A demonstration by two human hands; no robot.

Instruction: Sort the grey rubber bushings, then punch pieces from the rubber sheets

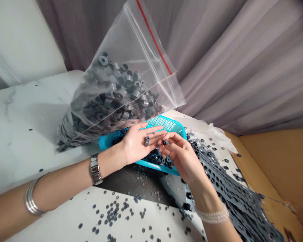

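Observation:
My left hand (pixel 136 143) lies palm up, fingers stretched out, with a small grey rubber ring (pixel 147 141) resting loose on it. Thumb and fingertips of my right hand (pixel 179 151) pinch a dark rubber ring (pixel 165 142) just above the left fingers. Both hands are over a blue plastic basket (pixel 178 126) that holds many dark rings and pieces. Behind my left hand stands a clear zip bag (pixel 146 50) with a red seal line, its lower part full of grey and black rings (pixel 116 90).
Punched dark rubber sheets (pixel 224 188) lie to the right of the basket. Small black discs (pixel 113 213) are scattered over the white marbled table (pixel 20 148). A crumpled clear plastic bag (pixel 217 134) lies behind the sheets. Grey curtain (pixel 229 60) hangs at the back, a brown cardboard surface (pixel 280 161) at the right.

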